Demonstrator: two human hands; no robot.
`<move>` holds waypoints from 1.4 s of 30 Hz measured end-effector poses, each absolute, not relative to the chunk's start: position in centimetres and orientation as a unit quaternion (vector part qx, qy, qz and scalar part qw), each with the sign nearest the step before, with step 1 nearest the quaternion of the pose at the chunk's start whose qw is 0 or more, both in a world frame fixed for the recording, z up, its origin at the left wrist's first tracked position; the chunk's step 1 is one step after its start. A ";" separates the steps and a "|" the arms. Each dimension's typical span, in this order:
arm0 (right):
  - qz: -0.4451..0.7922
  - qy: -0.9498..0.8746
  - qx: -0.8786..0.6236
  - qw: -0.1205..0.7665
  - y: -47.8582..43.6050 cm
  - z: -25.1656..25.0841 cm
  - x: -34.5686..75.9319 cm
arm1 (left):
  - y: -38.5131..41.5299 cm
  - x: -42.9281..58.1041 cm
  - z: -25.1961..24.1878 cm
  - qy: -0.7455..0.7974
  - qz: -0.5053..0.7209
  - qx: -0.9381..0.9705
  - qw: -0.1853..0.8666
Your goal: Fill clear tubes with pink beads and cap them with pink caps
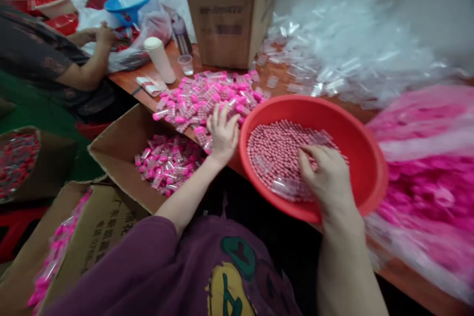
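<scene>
My left hand (223, 134) rests at the near edge of a heap of small clear bottles with pink caps (200, 96), its fingers spread. My right hand (329, 174) is inside a red basin (374, 168), low over small pink beads (274, 148). Its fingers are curled and partly hidden, so what they hold cannot be made out. A clear plastic bottle (283, 186) lies on the beads near the basin's front wall. Another clear piece shows just beyond my right fingers.
Below the table edge, a cardboard box (122, 145) contains more pink-capped bottles. A tall carton (225, 15) stands behind the heap, with loose clear containers (333, 54) to its right. Bags of pink caps (437, 192) flank the basin. At left, a co-worker's hands (105, 34) work near a blue basin (129, 7).
</scene>
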State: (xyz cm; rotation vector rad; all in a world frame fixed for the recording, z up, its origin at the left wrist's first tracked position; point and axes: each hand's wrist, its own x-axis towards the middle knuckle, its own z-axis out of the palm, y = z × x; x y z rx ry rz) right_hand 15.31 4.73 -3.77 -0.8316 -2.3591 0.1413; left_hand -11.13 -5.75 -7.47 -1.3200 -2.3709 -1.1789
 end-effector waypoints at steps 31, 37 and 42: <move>0.207 -0.875 -0.352 0.260 5.4 -4.2 13.6 | 0.8 -5.0 -0.2 -0.567 -0.512 -0.376 -0.524; 0.115 -0.914 -0.358 0.153 7.2 -4.3 14.5 | 1.5 -4.9 -1.1 -0.623 -0.481 -0.433 -0.439; 0.094 -0.938 -0.332 0.034 10.5 -5.4 14.2 | 2.9 -5.9 -2.4 -0.664 -0.553 -0.441 -0.243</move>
